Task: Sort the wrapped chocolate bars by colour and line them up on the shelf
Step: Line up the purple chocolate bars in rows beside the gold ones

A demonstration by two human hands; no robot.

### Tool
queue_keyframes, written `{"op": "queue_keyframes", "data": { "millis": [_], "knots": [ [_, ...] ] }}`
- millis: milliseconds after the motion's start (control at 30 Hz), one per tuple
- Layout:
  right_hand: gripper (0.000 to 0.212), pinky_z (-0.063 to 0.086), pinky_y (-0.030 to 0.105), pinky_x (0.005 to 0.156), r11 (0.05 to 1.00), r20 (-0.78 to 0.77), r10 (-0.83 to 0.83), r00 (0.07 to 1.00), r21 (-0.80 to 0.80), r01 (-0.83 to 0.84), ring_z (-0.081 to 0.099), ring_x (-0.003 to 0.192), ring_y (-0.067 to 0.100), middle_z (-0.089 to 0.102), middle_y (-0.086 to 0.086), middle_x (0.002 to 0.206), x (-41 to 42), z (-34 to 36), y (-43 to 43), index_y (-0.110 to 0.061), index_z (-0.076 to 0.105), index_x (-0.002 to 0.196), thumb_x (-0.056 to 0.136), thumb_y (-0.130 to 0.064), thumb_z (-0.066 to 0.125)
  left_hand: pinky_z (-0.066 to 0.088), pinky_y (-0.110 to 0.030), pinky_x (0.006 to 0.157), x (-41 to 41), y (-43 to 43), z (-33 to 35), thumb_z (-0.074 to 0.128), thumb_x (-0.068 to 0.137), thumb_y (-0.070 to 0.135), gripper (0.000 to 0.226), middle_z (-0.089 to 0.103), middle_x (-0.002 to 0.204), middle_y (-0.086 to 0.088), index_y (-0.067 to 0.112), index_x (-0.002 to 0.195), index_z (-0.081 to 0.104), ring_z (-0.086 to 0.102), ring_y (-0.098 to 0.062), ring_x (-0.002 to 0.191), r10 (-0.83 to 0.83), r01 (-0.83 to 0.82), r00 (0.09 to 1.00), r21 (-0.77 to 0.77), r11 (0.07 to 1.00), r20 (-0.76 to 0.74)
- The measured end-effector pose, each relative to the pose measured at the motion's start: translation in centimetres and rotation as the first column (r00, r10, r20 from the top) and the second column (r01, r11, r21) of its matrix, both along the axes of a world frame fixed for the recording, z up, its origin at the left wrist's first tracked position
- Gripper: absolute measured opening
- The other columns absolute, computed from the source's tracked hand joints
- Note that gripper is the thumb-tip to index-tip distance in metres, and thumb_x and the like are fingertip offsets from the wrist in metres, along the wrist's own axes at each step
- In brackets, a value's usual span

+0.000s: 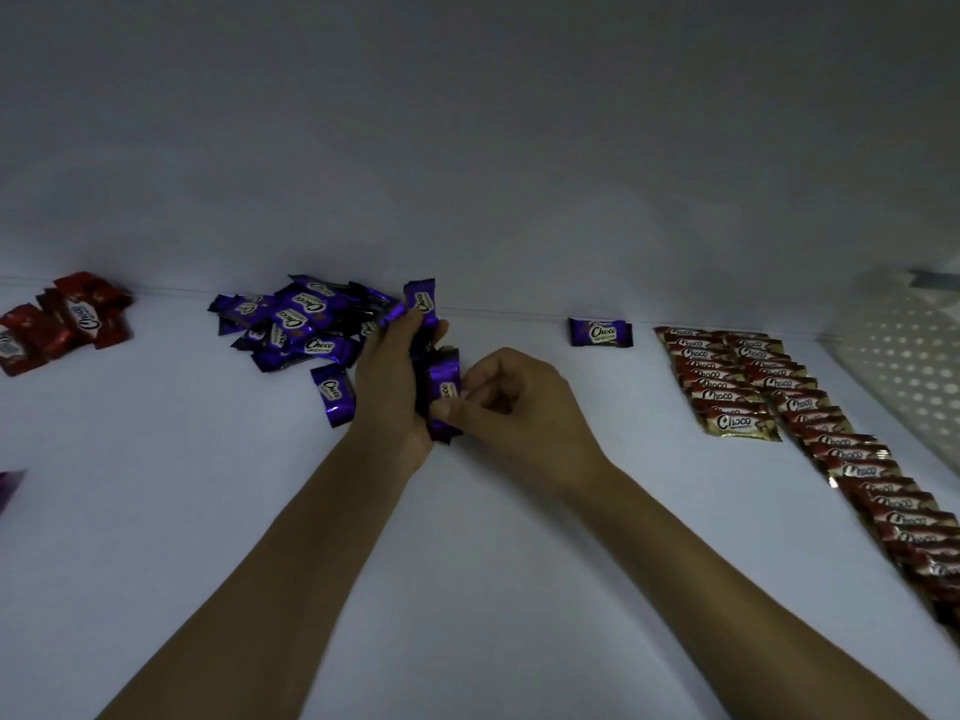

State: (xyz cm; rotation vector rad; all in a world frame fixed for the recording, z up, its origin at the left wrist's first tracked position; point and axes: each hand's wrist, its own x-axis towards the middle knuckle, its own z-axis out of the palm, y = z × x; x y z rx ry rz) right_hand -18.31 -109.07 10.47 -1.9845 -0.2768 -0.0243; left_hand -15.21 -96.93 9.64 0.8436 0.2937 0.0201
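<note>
Centre of frame: left hand (392,376) curled round an upright bunch of purple foil-wrapped chocolate bars (423,304); right hand (511,402) pinching one more purple foil bar (445,389) between thumb and fingers, touching the bunch; just left of the hands, against the back wall: loose heap of purple wrapped bars (296,324), unsorted; stray purple bar (335,394) at the heap's lower edge, beside the left hand; right of centre at the back wall: single purple bar (600,332), lying flat, well apart from the heap; right side: two overlapped rows of red-and-gold wrapped bars (727,387), outer row running to the lower right edge; upper left: small pile of red wrapped bars (62,319); all on the white shelf surface (208,511); far right edge: white perforated plastic basket (904,376), contents not discernible.
</note>
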Motion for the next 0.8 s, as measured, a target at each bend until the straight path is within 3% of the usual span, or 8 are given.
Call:
{"op": "queue_keyframes", "data": {
  "millis": [200,267,333,400,467,533,633,800],
  "knots": [
    [0.012,0.044,0.015,0.058,0.996,0.104,-0.069,0.992,0.059,0.064,0.057,0.058,0.006,0.063,-0.005,0.063,0.5,-0.1,-1.4,-0.018,0.064,0.074,0.080,-0.014,0.073,0.053,-0.026,0.058,0.2,-0.4,0.2,0.055,0.096,0.022,0.006,0.066,0.085,0.003,0.020,0.101,0.059,0.061,-0.009,0.064,0.081,-0.081,0.997,0.039,0.996,-0.002],
    [0.004,0.041,0.017,0.057,0.964,0.296,-0.183,0.937,-0.131,0.230,0.055,0.062,0.006,0.062,-0.008,0.071,1.0,0.0,-3.1,-0.022,0.068,0.083,0.082,-0.021,0.072,0.048,-0.020,0.046,0.1,-0.5,0.3,0.055,0.096,0.020,0.006,0.064,0.083,0.000,0.015,0.099,0.057,0.056,-0.008,0.053,0.065,-0.065,0.998,0.004,0.998,0.005],
    [0.013,0.042,0.026,0.063,0.788,0.424,-0.167,0.890,-0.486,0.379,0.059,0.077,0.014,0.061,-0.004,0.086,1.6,0.0,-5.1,-0.026,0.072,0.096,0.085,-0.023,0.067,0.044,-0.018,0.042,0.0,-0.5,0.4,0.055,0.096,0.020,0.010,0.063,0.081,-0.001,0.011,0.101,0.055,0.054,-0.007,0.048,0.049,-0.049,0.999,-0.015,0.999,0.002],
    [0.027,0.044,0.029,0.070,0.654,0.280,-0.080,0.957,-0.709,0.262,0.059,0.091,0.022,0.060,-0.001,0.097,1.8,0.1,-6.7,-0.031,0.070,0.110,0.088,-0.019,0.060,0.044,-0.018,0.041,0.0,-0.5,0.4,0.056,0.095,0.020,0.013,0.063,0.080,-0.001,0.010,0.103,0.053,0.054,-0.007,0.048,0.036,-0.036,0.999,-0.008,0.999,0.010],
    [0.027,0.048,0.034,0.076,0.746,0.131,-0.029,0.991,-0.657,0.109,0.059,0.089,0.021,0.058,-0.006,0.090,1.6,0.5,-7.7,-0.029,0.071,0.110,0.088,-0.018,0.061,0.044,-0.018,0.041,0.0,-0.5,0.4,0.056,0.095,0.020,0.017,0.063,0.080,-0.001,0.009,0.108,0.052,0.054,-0.007,0.048,0.026,-0.027,1.000,0.018,0.999,0.015],
    [0.022,0.049,0.034,0.077,0.811,0.128,-0.047,0.991,-0.575,0.112,0.059,0.085,0.017,0.056,-0.012,0.083,1.8,0.6,-8.1,-0.024,0.073,0.107,0.086,-0.021,0.066,0.043,-0.018,0.041,0.0,-0.5,0.4,0.056,0.095,0.020,0.020,0.063,0.079,-0.001,0.008,0.111,0.052,0.053,-0.006,0.047,0.015,-0.016,1.000,0.026,1.000,0.014],
    [0.028,0.044,0.029,0.081,0.765,0.162,-0.099,0.982,-0.618,0.179,0.055,0.092,0.017,0.058,-0.003,0.098,2.6,-0.3,-8.2,-0.023,0.068,0.113,0.086,-0.029,0.067,0.043,-0.018,0.040,0.0,-0.5,0.4,0.056,0.095,0.020,0.020,0.063,0.078,0.000,0.008,0.110,0.051,0.053,-0.007,0.047,0.007,-0.007,1.000,0.017,1.000,0.016],
    [0.016,0.044,0.031,0.074,0.728,0.164,-0.122,0.979,-0.656,0.200,0.053,0.084,0.016,0.057,-0.002,0.090,3.7,0.4,-8.8,-0.023,0.069,0.090,0.077,-0.031,0.074,0.044,-0.018,0.041,0.0,-0.6,0.3,0.056,0.095,0.019,0.018,0.063,0.077,0.000,0.009,0.110,0.053,0.054,-0.006,0.048,-0.003,0.001,0.999,0.033,0.999,0.032]
  ]
}}
